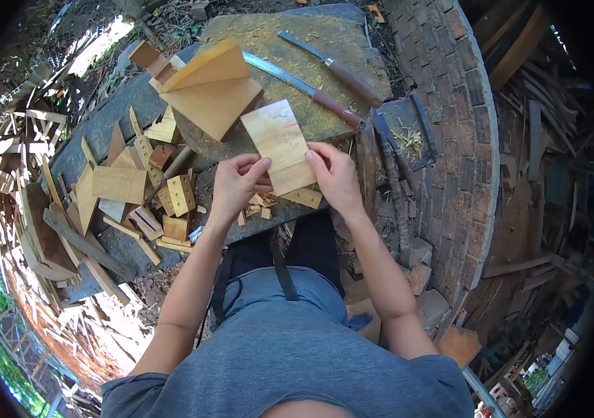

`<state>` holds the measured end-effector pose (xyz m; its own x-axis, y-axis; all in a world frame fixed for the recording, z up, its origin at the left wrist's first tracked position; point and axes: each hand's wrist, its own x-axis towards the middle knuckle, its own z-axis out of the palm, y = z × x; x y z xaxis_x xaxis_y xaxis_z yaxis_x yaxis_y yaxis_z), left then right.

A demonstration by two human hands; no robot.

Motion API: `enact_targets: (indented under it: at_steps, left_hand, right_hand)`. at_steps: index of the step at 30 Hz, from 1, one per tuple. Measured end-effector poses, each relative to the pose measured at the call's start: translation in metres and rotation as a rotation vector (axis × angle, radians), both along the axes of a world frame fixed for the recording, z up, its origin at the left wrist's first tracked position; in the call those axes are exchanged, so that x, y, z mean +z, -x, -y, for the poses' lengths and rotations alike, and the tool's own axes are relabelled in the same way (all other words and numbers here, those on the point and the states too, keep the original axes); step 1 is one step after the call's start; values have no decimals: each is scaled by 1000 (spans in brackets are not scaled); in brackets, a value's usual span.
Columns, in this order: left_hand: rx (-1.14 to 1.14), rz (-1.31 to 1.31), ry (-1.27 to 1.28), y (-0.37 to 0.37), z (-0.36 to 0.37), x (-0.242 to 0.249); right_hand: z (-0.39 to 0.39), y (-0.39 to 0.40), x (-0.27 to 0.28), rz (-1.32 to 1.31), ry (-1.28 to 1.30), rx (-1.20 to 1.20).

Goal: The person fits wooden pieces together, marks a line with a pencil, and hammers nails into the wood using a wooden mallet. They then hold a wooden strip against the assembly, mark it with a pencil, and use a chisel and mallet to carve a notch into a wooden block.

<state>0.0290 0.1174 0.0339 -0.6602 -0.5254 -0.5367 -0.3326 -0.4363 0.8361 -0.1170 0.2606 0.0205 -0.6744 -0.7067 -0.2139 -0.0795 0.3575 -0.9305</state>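
A flat rectangular wooden board [280, 143] is held up between my two hands, tilted slightly, its far end pointing away from me. My left hand [235, 184] pinches its lower left edge, thumb on the top face. On the lower right edge, my right hand [335, 177] grips with the thumb on top and the fingers behind. Just beyond the board, to the left, stands a wooden piece made of joined panels [213, 101]. Small wooden offcuts [262, 203] lie below the board's near end, partly hidden by it.
A saw with a brown handle [335, 108] and a second long tool [353, 80] lie on the sawdust-covered worktop [297, 42]. Many wood scraps [119, 183] and drilled blocks [181, 195] crowd the left side. A metal dustpan-like tray [408, 132] holds shavings beside a brick wall [450, 174].
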Motion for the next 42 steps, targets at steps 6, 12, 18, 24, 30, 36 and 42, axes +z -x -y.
enact_targets:
  at_steps: [6,12,18,24,30,36,42]
  left_hand:
    - [-78,84,109,42,1,-19]
    - [-134,224,142,51,11,-10]
    - [-337,472,763,59,41,-11]
    - [-242,326,1056,28,33,-14]
    - [-214,353,1070,20,36,-23]
    - [-154,148,1095,-7,45,-23]
    - [170,306,744,-126,4,-75]
  right_hand:
    - [6,42,9,-654,39,31]
    - [-69,64,-45,-476,-141,-373]
    - [-146,74,-101,-418,-410,-471]
    - [-134,60,-116,-569,-360,-292]
    - [-101,6,-112,-597,-325,134]
    - [-68,-53,-136,-706,-334,441]
    - [-57,-50,-148,-803,-557,431]
